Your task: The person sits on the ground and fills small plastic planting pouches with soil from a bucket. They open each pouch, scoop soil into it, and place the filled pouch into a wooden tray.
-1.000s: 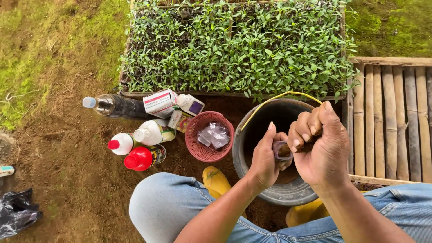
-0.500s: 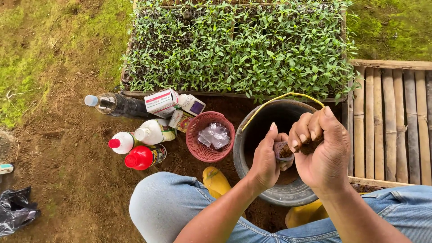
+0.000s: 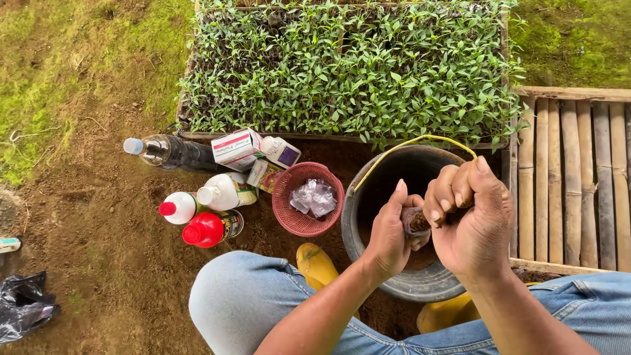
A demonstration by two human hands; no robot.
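**Both hands clasp a soil-filled pouch over the bucket**

Left hand point(image 3: 388, 238) is closed around a small pouch point(image 3: 414, 221) of soil; right hand point(image 3: 474, 220) pinches soil at its mouth, above the dark bucket point(image 3: 401, 283), right of the red basket point(image 3: 286, 210).

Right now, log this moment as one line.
left hand: holds small soil-filled bag | right hand: pinches soil into it | below: black bucket

Counted on site: one black bucket point(image 3: 401, 276), one red basket point(image 3: 289, 217), four bottles point(image 3: 223, 192), two small cartons point(image 3: 235, 147), two yellow boots point(image 3: 315, 265), one seedling bed point(image 3: 348, 66), two hands point(image 3: 388, 236).
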